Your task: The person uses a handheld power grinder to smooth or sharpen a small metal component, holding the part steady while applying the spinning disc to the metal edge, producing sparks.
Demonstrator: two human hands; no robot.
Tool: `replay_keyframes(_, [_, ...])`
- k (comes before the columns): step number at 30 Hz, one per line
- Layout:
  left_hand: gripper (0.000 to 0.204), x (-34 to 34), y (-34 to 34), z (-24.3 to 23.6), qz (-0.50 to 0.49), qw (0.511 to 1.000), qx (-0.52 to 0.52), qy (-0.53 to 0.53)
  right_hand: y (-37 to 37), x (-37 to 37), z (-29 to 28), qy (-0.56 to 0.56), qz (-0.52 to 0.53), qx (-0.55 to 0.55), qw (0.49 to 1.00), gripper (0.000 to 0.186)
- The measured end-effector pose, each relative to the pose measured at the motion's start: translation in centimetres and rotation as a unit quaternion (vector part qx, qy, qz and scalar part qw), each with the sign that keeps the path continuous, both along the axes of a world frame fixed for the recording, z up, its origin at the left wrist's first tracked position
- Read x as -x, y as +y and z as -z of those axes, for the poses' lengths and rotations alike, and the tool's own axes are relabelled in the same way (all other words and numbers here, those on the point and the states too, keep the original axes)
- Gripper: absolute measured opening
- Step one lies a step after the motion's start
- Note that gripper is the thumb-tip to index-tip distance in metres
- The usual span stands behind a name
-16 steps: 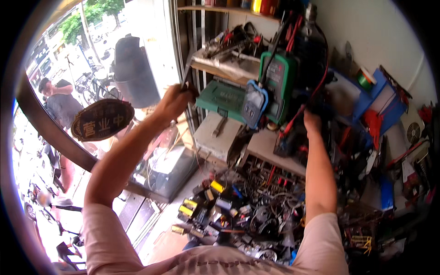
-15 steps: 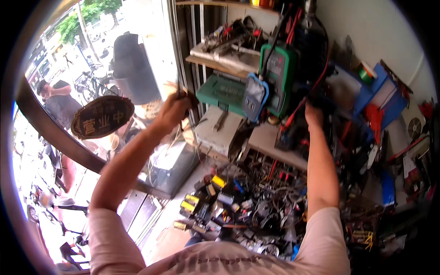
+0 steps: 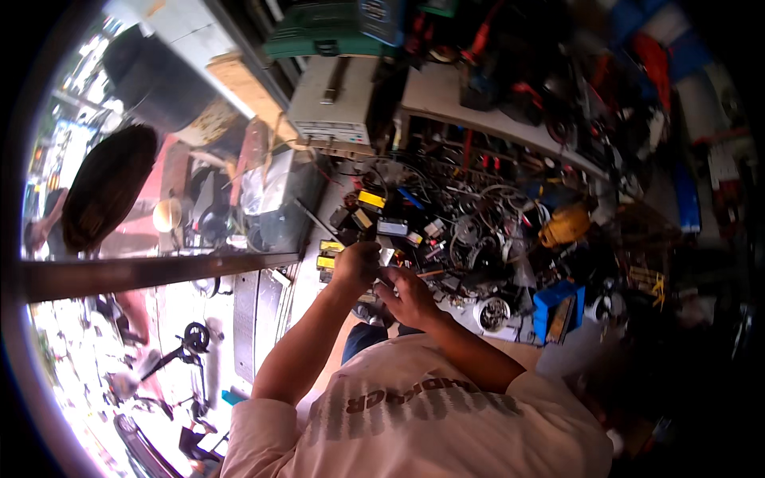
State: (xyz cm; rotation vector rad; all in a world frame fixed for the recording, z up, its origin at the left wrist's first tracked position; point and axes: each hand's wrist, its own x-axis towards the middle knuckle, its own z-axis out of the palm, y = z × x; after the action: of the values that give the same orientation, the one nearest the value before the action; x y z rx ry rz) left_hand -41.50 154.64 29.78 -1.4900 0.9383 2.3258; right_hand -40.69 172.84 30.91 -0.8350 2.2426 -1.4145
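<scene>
My left hand (image 3: 356,266) is closed in front of my chest. From it a long thin rod-shaped tool (image 3: 317,221) slants up and to the left; its other end is hidden in the fist. Just to the right, my right hand (image 3: 410,297) has its fingers bent and pinched close against the left hand. Whatever it grips is too small or hidden to make out. Both hands are above a floor strewn with parts, near several yellow-and-black boxy parts (image 3: 327,261) and a grey box-shaped part (image 3: 392,227).
A grey metal case (image 3: 331,99) and a green toolbox (image 3: 323,33) stand at the back left. A bench (image 3: 446,97) spans the back. To the right are a white tub of small parts (image 3: 492,314), a blue bin (image 3: 558,309) and a yellow tool (image 3: 564,225). Glass with a frame bar (image 3: 159,275) borders the left.
Both hands have come down from the shelves and together in front of my chest. My right hand has left the cables near the bench. The view has tilted down.
</scene>
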Motion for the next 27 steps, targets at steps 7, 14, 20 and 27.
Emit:
replay_keyframes(7, [0.018, 0.6, 4.6, 13.4, 0.138, 0.987, -0.064, -0.053, 5.3, -0.4, -0.2, -0.142, 0.041, -0.09, 0.985, 0.047])
replay_keyframes(14, [0.034, -0.6, 6.9, 18.8, 0.373, 0.902, 0.207, -0.072, 12.9, -0.1, 18.1, -0.375, 0.254, -0.06, 0.89, 0.03])
replay_keyframes(20, [0.034, -13.7, -3.0, 23.8, 0.514, 0.796, 0.281, -0.152, 16.6, 6.9, 35.6, -0.553, 0.444, 0.109, 0.697, 0.023])
replay_keyframes(27, [0.02, -27.0, -7.6, 25.6, 0.669, 0.642, 0.36, -0.102, 17.0, 30.5, 48.4, -0.51, 0.463, 0.219, 0.692, 0.022])
